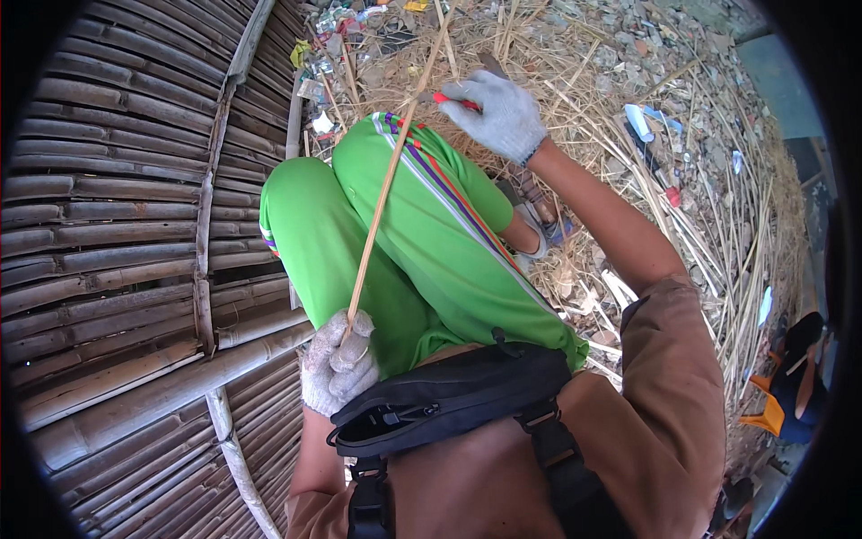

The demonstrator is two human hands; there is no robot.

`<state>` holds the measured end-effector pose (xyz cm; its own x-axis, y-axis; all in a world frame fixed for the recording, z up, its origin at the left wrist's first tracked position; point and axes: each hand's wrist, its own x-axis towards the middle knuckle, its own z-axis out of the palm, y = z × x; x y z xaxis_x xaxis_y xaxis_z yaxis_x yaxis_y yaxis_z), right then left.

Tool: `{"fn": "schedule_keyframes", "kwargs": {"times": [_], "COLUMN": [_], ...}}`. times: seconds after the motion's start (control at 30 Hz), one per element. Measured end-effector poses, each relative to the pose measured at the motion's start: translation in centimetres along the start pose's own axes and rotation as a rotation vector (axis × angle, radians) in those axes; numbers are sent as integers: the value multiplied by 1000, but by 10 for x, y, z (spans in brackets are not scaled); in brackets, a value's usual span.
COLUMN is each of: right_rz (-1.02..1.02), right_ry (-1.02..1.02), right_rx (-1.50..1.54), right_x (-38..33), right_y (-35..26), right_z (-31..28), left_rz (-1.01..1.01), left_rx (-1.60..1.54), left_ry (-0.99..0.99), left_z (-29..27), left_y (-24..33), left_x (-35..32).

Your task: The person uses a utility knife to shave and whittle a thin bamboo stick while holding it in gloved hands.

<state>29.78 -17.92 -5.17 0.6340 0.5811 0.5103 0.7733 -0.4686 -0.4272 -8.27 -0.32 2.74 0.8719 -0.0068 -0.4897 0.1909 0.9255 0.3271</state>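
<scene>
A long, thin bamboo strip (382,198) slants from my lap up past my knees, across the green trousers. My left hand (339,364), in a whitish knit glove, is closed round its lower end close to my waist. My right hand (500,112), gloved too, is closed on a red-handled tool (458,101), beside the strip just beyond my knees. A small dark tip of this tool points at the strip and seems to meet it. Most of the tool is hidden by my fingers, so I cannot tell its exact kind.
To my left is a slatted bamboo platform (117,216). Bamboo shavings and loose strips (575,117) cover the ground ahead and right, with litter and rubble among them. A black waist bag (458,395) lies across my lap. An orange chair (763,409) with a person shows far right.
</scene>
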Motion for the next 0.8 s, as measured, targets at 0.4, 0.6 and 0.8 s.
{"fn": "schedule_keyframes", "kwargs": {"times": [0.4,0.6,0.8], "right_rz": [-104,62,-222], "right_ry": [25,-63,-132], "right_rx": [88,-121,225], "right_x": [-18,-2,-52], "right_y": [-35,-3,-79], "right_z": [-6,-9,-30], "left_rz": [111,154,159], "left_rx": [380,572,598], "left_ry": [212,280,280], "left_z": [16,24,26], "left_y": [-2,-7,-8], "left_x": [-3,-6,1]}}
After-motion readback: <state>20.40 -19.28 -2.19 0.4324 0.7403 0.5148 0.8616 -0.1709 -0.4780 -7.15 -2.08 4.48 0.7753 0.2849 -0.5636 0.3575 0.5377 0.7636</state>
